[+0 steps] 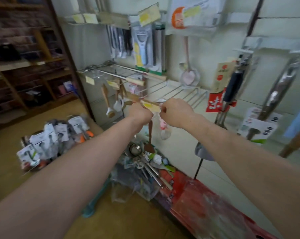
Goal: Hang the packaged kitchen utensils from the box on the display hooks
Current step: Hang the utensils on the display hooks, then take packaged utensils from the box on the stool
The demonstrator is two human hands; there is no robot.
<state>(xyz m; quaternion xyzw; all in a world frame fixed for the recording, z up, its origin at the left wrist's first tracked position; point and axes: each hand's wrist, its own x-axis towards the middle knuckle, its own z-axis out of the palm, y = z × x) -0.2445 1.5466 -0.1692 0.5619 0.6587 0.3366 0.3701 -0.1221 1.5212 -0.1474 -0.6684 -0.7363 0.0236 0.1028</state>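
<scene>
Fingers [163, 110] of your right hand [176, 112] are curled into a tight pinch on the top of a clear pack [164, 128]. The pack holds a pink-and-white utensil and hangs straight down just below that hand. Your left hand [140, 112] is just beside it, nearly touching. Its fingers are folded and appear to grip the front end of a wire hook [170, 94], right at the tilted yellow price label [150, 106]. Blur hides the exact contact. A brown spatula [150, 135] hangs between your 2 wrists, its top hidden behind the left hand.

On the same rack, toward its left edge, wooden-handled tools [109, 100] hang from another hook. Higher up hangs a peeler pack [142, 47].

On the floor below your hands, against the foot of the rack, lies a heap of bagged metal utensils [145, 169]. It rests partly in a teal box [92, 207], beside a red carton [197, 197]. Further left on the floor is a pile of carded utensils [47, 144], near wooden shelves [25, 69].
</scene>
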